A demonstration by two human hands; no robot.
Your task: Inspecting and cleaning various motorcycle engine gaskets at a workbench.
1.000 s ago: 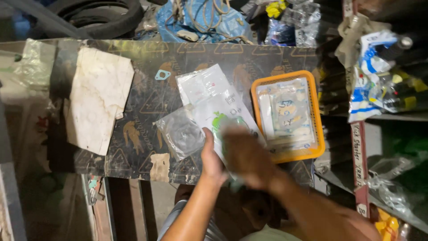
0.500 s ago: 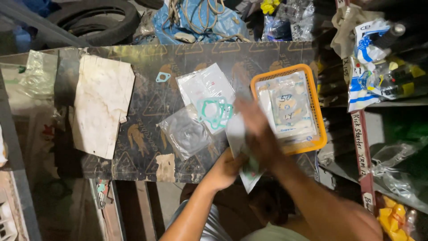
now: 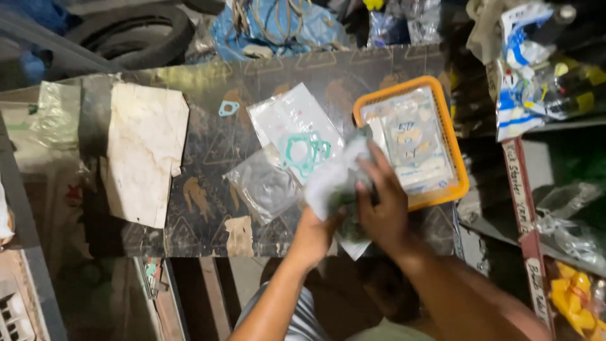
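Both hands had drifted up-right since the earlier frame, and I saw the right hand closed over a clear plastic packet, the left hand gripping it from below. Pkt lay tilted, long axis toward the orange tray just right; right hand nearer. Teal gasket sat just left on the bench.

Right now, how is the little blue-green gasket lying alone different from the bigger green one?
The small gasket lies bare on the dark board; the big green gasket rests on a clear plastic packet. The small one is paler, with one hole; the big one shows several. Both lie flat.
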